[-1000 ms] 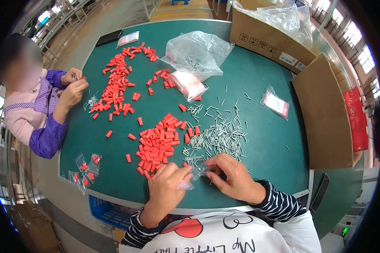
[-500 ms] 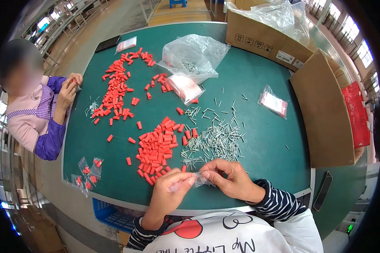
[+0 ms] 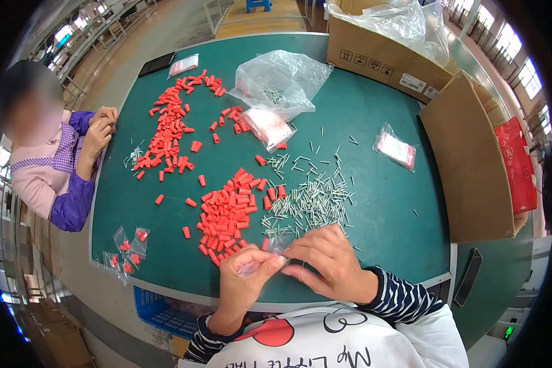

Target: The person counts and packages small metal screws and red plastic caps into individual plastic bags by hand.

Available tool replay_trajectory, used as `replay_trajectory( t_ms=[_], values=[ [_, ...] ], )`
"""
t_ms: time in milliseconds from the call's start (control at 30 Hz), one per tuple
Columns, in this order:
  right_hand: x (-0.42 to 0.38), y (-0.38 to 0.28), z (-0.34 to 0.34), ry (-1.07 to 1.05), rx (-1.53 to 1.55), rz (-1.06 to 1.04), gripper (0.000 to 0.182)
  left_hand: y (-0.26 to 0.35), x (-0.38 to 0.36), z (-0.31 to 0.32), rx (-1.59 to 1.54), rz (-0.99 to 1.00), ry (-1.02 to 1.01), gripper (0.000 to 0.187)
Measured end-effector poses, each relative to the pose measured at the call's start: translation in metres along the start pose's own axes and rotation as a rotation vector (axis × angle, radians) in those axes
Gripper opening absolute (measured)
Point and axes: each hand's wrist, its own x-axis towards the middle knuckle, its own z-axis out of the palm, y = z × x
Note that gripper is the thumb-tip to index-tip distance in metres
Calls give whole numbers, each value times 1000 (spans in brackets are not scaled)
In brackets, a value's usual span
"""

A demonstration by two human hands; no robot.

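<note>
A small clear plastic bag (image 3: 249, 268) is gripped in my left hand (image 3: 242, 279), between thumb and fingers. My right hand (image 3: 331, 262) has its curled fingertips at the bag's upper edge, beside my left thumb; its thumb sits lower, slightly apart from the fingers. Both hands are over the table's near edge. Just beyond my left hand is a heap of red tapered plastic plugs (image 3: 222, 214). Past my right hand lies a spread of silver screws (image 3: 316, 202). The bag's contents, if any, are hidden by my fingers.
A co-worker (image 3: 55, 153) sits at the left, hands together. Filled small bags (image 3: 129, 251) lie at the near left. More red plugs (image 3: 168, 129), a large clear bag (image 3: 282, 76) and packs of small bags (image 3: 395, 150) are farther back. Cardboard boxes (image 3: 466, 165) stand along the right.
My right hand has turned and shifted slightly left; its thumb has dropped away from the fingers at the bag's edge. My left hand still holds the bag. The co-worker's hands have moved slightly.
</note>
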Motion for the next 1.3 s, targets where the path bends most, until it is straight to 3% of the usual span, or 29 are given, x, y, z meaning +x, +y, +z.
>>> replay_trajectory(
  t_ms=[233, 533, 633, 733, 833, 1033, 1100, 1233, 1300],
  values=[
    [-3, 3, 3, -27, 139, 144, 21, 1, -1, 2, 40, 1, -40, 9],
    [-11, 6, 8, -35, 189, 173, 19, 6, -2, 5, 440, 302, -44, 4],
    [-16, 3, 12, 44, 172, 225, 20, 9, -2, 8, 707, 403, 54, 11],
    [-21, -1, 10, -56, 61, 216, 23, 11, 0, 9, 787, 408, 58, 15],
    [-18, -1, 4, -96, -53, 46, 28, 11, -1, 8, 818, 437, 39, 15],
    [-17, -13, -6, -428, -260, 18, 32, 20, -3, 9, 722, 454, -96, 16],
    [-18, -14, -10, -446, -251, -34, 31, 15, -4, 2, 687, 430, -95, 17],
    [-14, -15, -18, -454, -215, -35, 32, 35, -2, -6, 666, 324, -223, 38],
    [-13, -14, -17, -500, -174, -43, 33, 28, -3, -6, 681, 379, -253, 51]
  ],
)
